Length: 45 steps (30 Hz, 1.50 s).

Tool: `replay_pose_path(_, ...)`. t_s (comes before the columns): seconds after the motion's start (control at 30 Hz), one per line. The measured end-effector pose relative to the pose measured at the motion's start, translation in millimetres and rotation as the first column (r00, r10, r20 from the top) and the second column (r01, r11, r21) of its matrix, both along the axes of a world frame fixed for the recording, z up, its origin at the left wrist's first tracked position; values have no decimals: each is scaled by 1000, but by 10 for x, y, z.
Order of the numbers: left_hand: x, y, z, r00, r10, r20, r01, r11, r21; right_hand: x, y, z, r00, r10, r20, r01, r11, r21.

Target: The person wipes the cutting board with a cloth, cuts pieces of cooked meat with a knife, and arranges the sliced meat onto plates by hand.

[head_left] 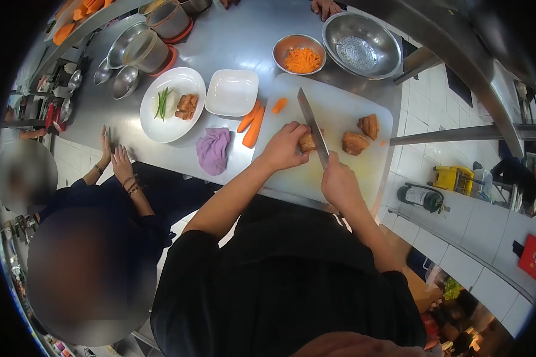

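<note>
Long steel-bladed knife [311, 119] at a browned chunk of meat [307, 143]

Right hand [341, 181] closed around the knife's handle; left hand [286, 146] gripping the meat on the white rectangular plastic cutting board [345, 107], left of two browned pieces [355, 143]

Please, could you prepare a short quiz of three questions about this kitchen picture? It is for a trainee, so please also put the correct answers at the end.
1. Which of the person's own hands holds the knife?
2. True or false: the purple cloth lies on the cutting board.
3. What do the fingers of the left hand hold?
A. A carrot
B. A piece of browned meat
C. A metal bowl

Key:
1. The right hand.
2. False: the purple cloth lies on the metal table, to the left of the cutting board.
3. B: a piece of browned meat, next to the blade.
</note>
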<state>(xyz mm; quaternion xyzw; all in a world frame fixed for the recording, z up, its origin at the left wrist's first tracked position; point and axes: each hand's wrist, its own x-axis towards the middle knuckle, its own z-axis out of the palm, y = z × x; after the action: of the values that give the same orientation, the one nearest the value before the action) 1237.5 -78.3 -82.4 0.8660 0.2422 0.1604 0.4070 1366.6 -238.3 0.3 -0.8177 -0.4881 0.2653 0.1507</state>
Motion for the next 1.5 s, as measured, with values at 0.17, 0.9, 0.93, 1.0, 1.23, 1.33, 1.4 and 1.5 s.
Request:
replay_pose_path(0.17,2,-25,35,1000,18,-19,-18,1000,-20,-5,5,63,999,37,32,-36,999,-17)
replay_pose_path(0.9,29,-28,48,996,79,-48,-81,995,-51,111,-121,509,989,140,-37,-144,969,-202)
replay_pose_path(0.93,20,-42,49,995,79,-60,-83,995,-59,109,-143,510,988,150,-24,-151,968,-201)
replay_pose_path(1.0,25,-39,58,994,88,-63,-92,993,-71,100,-74,446,988,154,-10,-153,967,-203)
replay_pose_path(1.23,23,-38,47,995,85,-61,-88,995,-54,121,-180,587,978,206,-15,-203,949,-240)
replay_pose_path(1.33,36,-29,37,993,98,-58,-104,990,-96,101,-146,356,987,160,-13,-158,958,-239)
replay_pose_path(1.4,34,-4,44,994,102,-47,-106,991,-81,90,43,-282,995,97,-7,-97,989,-113)
replay_pose_path(1.5,66,-22,5,994,110,-12,-110,991,-70,175,372,-622,998,62,10,-62,997,-49)
